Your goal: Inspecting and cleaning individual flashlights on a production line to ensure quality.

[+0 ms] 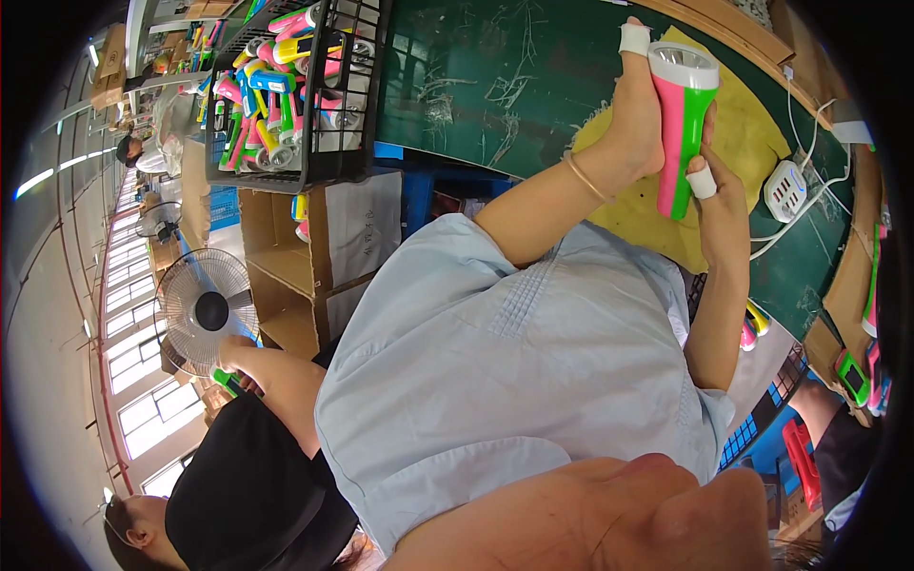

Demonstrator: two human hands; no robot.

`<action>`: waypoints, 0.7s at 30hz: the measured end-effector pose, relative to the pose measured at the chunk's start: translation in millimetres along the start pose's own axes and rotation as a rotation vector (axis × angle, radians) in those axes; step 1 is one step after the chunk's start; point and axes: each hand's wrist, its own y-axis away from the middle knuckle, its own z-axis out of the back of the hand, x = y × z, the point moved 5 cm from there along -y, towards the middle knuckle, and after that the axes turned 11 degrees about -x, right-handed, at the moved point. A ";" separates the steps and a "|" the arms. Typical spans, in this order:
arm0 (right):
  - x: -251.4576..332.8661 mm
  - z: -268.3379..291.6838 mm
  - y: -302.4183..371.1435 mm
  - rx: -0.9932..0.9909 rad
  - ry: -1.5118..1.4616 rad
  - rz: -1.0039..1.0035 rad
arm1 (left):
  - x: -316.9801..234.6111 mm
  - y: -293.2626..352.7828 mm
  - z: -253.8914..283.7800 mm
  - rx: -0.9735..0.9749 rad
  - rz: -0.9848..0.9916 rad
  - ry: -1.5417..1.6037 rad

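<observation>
A pink and green flashlight (680, 152) with a white head stands nearly upright between my hands, its lens end up. Against its pink side lies my left hand (636, 122), with white tape round the thumb tip and a bangle on the wrist; its other fingers are hidden behind the flashlight. My right hand (724, 195) grips the lower green side, its taped thumb in front and its fingers partly hidden behind. Below them, a yellow cloth (624, 214) covers part of the green tabletop (466, 81).
A black crate (335, 169) full of colourful flashlights stands left. A white multi-port charger (785, 192) with cables sits right. Cardboard boxes (276, 228) and a fan (211, 309) are at left. A co-worker in black (249, 485) holds a green item at lower left; another person's arm shows at right.
</observation>
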 end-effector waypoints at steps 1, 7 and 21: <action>-9.8 0.0 -2.6 0.056 -0.063 -0.112 | 1.6 -2.7 0.8 0.070 -0.062 -0.017; -21.7 -9.0 -7.1 0.021 -0.113 -0.220 | 4.0 -11.5 5.8 0.085 0.043 -0.044; -3.5 321.1 -7.0 -1.397 0.653 0.187 | -227.0 -257.0 140.7 -0.957 -1.038 -1.053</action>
